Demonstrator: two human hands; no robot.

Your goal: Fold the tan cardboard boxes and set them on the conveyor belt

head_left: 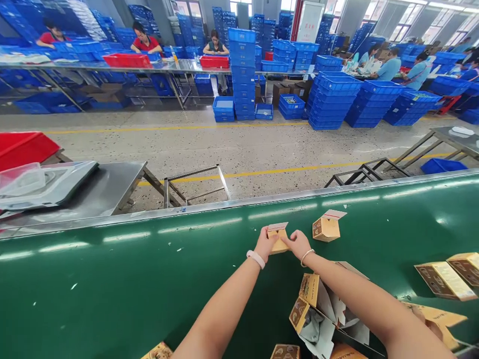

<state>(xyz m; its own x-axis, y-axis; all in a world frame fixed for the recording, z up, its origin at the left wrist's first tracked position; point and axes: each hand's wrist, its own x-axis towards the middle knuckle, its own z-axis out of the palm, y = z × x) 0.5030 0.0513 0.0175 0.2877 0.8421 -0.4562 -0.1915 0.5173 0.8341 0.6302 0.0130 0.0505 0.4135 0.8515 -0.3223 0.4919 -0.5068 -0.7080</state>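
Observation:
My left hand (264,244) is closed around the left side of a small yellow-and-brown cardboard box (279,246) on the green conveyor belt. From the right, my right hand (298,243) grips the same box, its thumb pressed to the front face. The box's pale top flap with a red line stands raised at the far side. To the right, another small box (326,229) rests on the belt with its flap up. Under my right forearm lie several open boxes (310,289), some with grey contents I cannot make out.
The green belt (123,284) runs across in front of me. More boxes (445,279) lie at the right. Beyond the belt's metal edge stand a steel table (112,187) and metal frames. Stacked blue crates (333,99) and people seated at benches are farther back.

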